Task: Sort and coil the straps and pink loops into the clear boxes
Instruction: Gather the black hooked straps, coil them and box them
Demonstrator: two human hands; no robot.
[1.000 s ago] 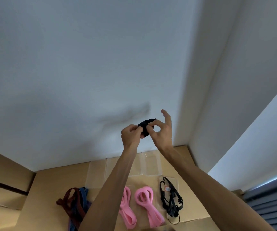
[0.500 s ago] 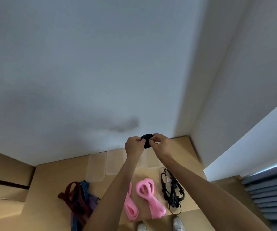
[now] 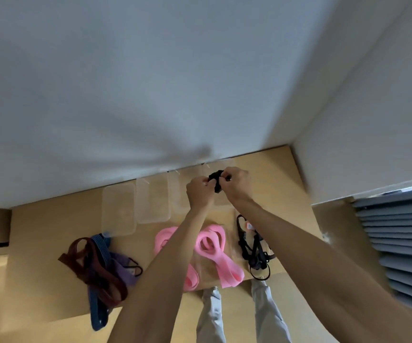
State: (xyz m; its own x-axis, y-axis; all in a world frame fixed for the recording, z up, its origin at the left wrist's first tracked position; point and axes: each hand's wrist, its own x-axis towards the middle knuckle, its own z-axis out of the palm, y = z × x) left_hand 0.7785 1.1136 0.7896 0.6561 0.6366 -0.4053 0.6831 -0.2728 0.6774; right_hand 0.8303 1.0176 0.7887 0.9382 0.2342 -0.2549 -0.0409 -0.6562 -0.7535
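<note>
Straps (image 3: 96, 271) in maroon, blue and purple lie tangled at the near left of the table (image 3: 39, 243), soft and limp; I judge they will flop and snag on each other, so I would lift one by a free end rather than the middle. Just beyond them stand the clear boxes (image 3: 118, 211), in a row against the far wall, and as far as I can see through the plastic they hold nothing yet. Moving right, two pink loops (image 3: 214, 253) lie flat on the near middle of the table, partly behind my forearms; they look rubbery, light and springy. Above the far right boxes my left hand (image 3: 200, 191) and right hand (image 3: 237, 184) both pinch a small black strap (image 3: 216, 180), wadded into a tight bundle between the fingertips. It looks light and pliable, likely to unwind if I ease off. At the near right lies a black harness (image 3: 252, 246) of thin straps with a small tag.
</note>
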